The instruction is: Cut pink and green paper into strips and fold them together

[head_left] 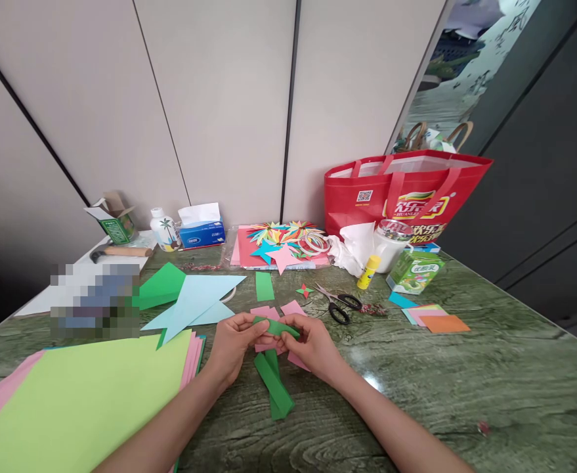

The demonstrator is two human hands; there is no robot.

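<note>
Between my two hands is a folded strip of green paper (274,326), held over the middle of the table. My left hand (236,341) pinches its left end between thumb and fingers. At the other end, my right hand (310,341) grips it the same way. Pink paper pieces (295,309) lie under and behind the fingers, partly hidden by them. Two more green paper strips (274,387) lie crossed on the table just in front of the hands. Beyond the hands lies a flat green paper rectangle (264,286).
Black-handled scissors (340,305), a glue stick (368,272) and a small paper star (304,290) lie or stand behind my hands. Large coloured sheets (101,394) cover the left front. A red bag (357,210), white mug (391,246) and tissue pack (202,233) line the back.
</note>
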